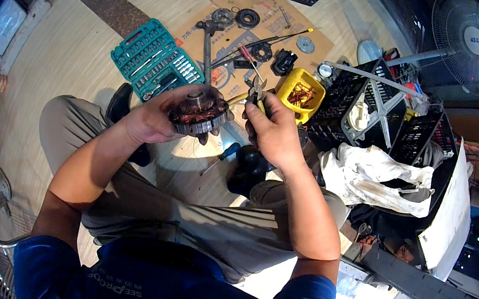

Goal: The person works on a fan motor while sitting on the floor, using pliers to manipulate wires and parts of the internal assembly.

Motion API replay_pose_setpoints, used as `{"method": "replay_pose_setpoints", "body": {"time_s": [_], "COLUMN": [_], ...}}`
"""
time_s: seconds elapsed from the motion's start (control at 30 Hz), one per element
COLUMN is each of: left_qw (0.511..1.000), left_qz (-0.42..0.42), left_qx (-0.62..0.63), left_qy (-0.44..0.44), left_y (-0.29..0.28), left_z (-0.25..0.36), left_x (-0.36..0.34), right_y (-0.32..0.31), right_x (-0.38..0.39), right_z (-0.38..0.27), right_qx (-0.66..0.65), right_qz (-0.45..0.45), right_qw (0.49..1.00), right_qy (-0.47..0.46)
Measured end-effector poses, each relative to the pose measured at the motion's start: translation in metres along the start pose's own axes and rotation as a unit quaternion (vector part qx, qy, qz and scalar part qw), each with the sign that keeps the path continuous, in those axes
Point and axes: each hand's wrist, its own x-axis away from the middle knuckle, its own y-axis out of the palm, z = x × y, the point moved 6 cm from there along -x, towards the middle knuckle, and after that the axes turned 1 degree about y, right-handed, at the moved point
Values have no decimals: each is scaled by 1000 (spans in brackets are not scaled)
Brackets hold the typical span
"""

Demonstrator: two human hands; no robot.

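Copper-wound motor stator (pixel 198 112), a round dark ring with reddish windings, sits cradled in the left hand (pixel 153 120) above the person's lap, held up over the wooden floor (pixel 81 43). The left fingers are wrapped under and around its near-left rim, clamped on it, with the open face of the ring turned up and slightly toward the right. The right hand (pixel 273 133) is just beside it on the right, fingers closed tight around the yellow handles of a pair of pliers (pixel 255 94), whose dark nose points up and far, away from the body. The stator lies to the left of the pliers, near but not touching the tool as far as I can tell; its flat face runs roughly left to right, and its axis points up toward the camera. The right hand is the one carrying the tool, the left only steadies the part.

Farther off on the floor lie a teal socket set (pixel 153 61) in its open case, a sheet of cardboard (pixel 283 31) scattered with motor parts and screwdrivers, and a yellow tub (pixel 301 93) of small copper-coloured pieces. Black crates (pixel 377 109) and a standing fan (pixel 472 42) stand at the far right.
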Motion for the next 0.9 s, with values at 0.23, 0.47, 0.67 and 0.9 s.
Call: {"method": "replay_pose_setpoints", "body": {"time_s": [0.23,0.47,0.67,0.9], "left_qw": [999,998,998,998], "left_qz": [-12,-21,-21,-28], "left_qx": [42,36,43,38], "left_qy": [27,40,33,31], "left_y": [5,8,8,10], "left_z": [5,4,3,2], "left_x": [1,3,4,2], "right_y": [0,0,1,0], "right_x": [9,16,14,14], "right_z": [-24,-43,-42,-42], "right_qx": [161,242,282,280], "right_qz": [117,159,163,159], "right_qw": [974,944,932,933], "right_qy": [-104,-162,-162,-158]}}
